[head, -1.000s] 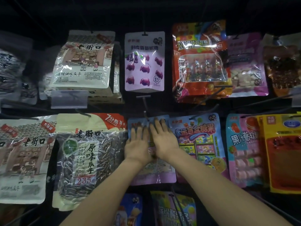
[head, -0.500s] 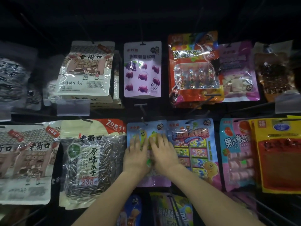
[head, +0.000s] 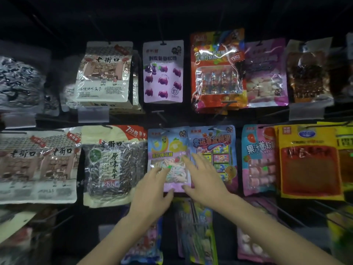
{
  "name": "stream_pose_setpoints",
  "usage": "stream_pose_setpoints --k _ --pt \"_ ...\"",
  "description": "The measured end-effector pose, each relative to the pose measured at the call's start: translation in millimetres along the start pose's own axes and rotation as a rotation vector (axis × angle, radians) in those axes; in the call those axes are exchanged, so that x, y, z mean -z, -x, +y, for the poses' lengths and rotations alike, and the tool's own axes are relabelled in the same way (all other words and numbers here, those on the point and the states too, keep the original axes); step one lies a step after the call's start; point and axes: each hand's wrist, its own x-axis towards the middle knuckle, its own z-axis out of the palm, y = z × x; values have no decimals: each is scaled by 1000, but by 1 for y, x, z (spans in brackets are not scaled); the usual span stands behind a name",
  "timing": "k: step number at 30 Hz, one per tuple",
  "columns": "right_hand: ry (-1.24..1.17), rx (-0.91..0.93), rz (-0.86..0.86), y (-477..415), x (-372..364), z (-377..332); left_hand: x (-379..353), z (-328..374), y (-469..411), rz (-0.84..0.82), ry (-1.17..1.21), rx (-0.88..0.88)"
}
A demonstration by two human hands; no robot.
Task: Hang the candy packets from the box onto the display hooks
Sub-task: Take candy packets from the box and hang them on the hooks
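A light-blue and purple candy packet [head: 168, 148] with pastel twisted sweets hangs from a display hook [head: 162, 126] in the middle row. My left hand [head: 152, 190] lies flat over its lower left part, fingers straight, thumb at the bottom edge. My right hand [head: 204, 178] rests with spread fingers across the packet's right edge and the neighbouring blue cartoon candy packet [head: 214, 144]. Neither hand grips anything. The box is out of view.
Snack bags fill the dark hook wall: a sunflower-seed bag [head: 112, 165] to the left, a purple grape-candy packet [head: 163, 71] above, a red packet [head: 217, 69], a pink packet [head: 257, 159] and a yellow packet [head: 309, 161] to the right. More packets [head: 194, 230] hang below.
Both hands have slid down off the upper part of the light-blue packet, uncovering its printed front. The left hand dropped lowest, to the bottom edge; the hands have spread apart.
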Motion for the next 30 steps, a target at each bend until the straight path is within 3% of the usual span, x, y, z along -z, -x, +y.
stream_pose_setpoints --k 6,14,22,27,30 --pt "-502 -153 104 111 45 -19 24 45 88 50 208 -3" --pt "-550 -191 19 284 38 -26 25 104 238 -88 348 42" --pt "-455 -409 -209 461 -46 -8 -40 114 401 -379 220 125" --pt "-213 -585 -581 554 -98 5 -85 120 472 -431 90 -122" --pt "-263 -640 -741 589 -115 7 -110 128 503 -563 102 -206"
